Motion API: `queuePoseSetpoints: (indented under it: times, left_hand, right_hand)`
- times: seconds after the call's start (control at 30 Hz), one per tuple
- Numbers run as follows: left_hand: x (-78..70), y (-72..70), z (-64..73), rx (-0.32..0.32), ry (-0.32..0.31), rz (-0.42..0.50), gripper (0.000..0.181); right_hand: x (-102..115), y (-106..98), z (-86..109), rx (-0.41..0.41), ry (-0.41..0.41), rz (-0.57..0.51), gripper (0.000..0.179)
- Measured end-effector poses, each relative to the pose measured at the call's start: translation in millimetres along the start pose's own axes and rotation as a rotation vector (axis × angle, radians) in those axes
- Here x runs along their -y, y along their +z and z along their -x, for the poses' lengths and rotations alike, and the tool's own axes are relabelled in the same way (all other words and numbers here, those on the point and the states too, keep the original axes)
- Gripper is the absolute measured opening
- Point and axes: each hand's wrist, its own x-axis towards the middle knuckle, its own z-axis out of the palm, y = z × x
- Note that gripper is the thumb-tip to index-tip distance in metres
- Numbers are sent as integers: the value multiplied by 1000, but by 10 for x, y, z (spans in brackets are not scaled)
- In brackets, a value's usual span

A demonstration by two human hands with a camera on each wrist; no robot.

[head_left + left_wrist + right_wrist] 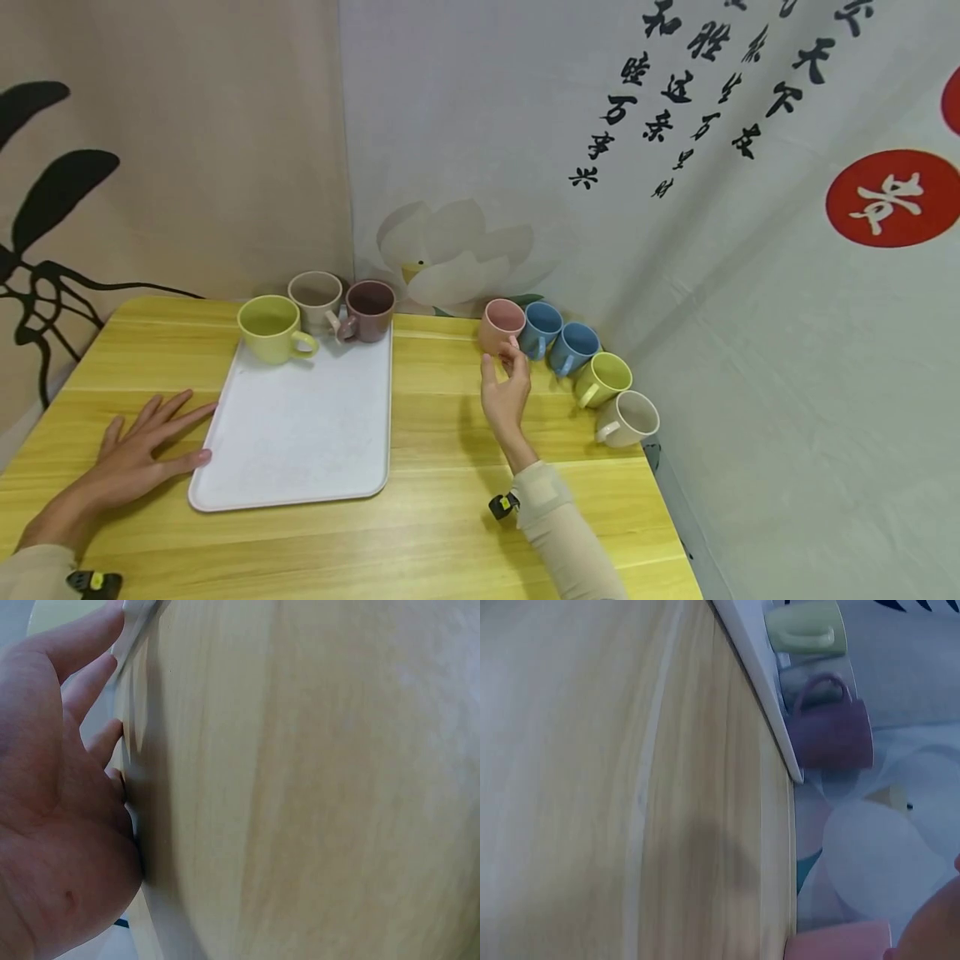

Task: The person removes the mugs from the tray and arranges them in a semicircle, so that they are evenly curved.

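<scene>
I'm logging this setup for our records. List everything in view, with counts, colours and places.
Table: 1, yellow wood, under tray and mugs
Tray: 1, white, left of centre
Yellow-green mugs: 2, one on tray, one in right-hand row
Greyish-beige mug: 1, tray's far end
Maroon mug: 1, tray's far right corner
Pink mug: 1, row's far end
Blue mugs: 2, beside pink
Off-white mug: 1, row's near end
Backdrop: beige and pale grey, behind table; black writing, red discs, pale flower
Dark leafy shape: 1, black, far left
Sleeves: 2, beige, on forearms
Wrist devices: 2, black, at wrists
Left hand: 1, at tray's left edge
Right hand: 1, at pink mug's handle
</scene>
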Motion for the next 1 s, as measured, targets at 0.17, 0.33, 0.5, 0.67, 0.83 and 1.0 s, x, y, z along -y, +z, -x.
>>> queuePoseSetpoints:
  times: [0.17,0.33,0.5,0.67,0.83,1.0]
  left_hand:
    - [6,-2,4,6,0,3,83]
    - [20,7,-1,12,3,10,83]
    - [37,24,-4,-3,15,11,83]
    - [47,34,-3,-8,16,9,83]
    - [39,24,-2,-3,12,9,83]
    - [29,21,0,-4,15,13,83]
  right_hand:
    - [68,87,99,73,-4,-21,36]
    - [126,197,197,154,-6,-49,36]
    - [210,316,274,237,-11,-68,36]
    - [286,449,320,296,-15,-81,35]
    - [340,598,361,332,-9,-115,34]
    - [366,722,410,365,4,-130,34]
